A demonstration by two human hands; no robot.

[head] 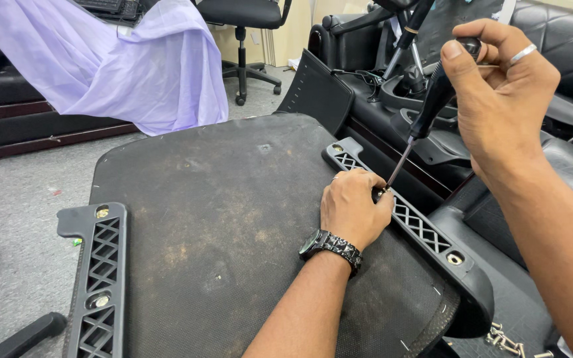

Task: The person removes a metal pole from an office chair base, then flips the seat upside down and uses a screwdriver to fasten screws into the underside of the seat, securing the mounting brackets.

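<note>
We look down over an upturned chair seat (233, 219), its dusty black fabric underside facing up, at the moment a screwdriver meets one of its brackets. Nearest us, at the lower left, a black lattice bracket (101, 278) lies along the seat's left edge with two bright bolt heads showing, and a chair leg (18, 337) pokes in below it. At the lower right a small heap of silver screws (509, 341) lies just beyond the seat's corner. Our left hand (353, 207), a dark wristwatch (329, 246) at its wrist, rests on the seat's right edge, its fingers (381, 197) curled and pinching together around the screwdriver's tip where it meets the right bracket (419, 229), a matching lattice piece with a bolt hole near its near end. The screwdriver (426, 113) slants up from that spot to our right hand (499, 93), raised above the work, whose fingers are wrapped tight about the top of the black handle; a silver ring (522, 54) shows on one of them. Beyond the seat stand black chair parts (399, 86) against a padded black sofa (572, 40). Farther left, a pale purple cloth (127, 59) drapes down over dark furniture, and an office chair base (250, 76) stands on the grey carpet (21, 192).
</note>
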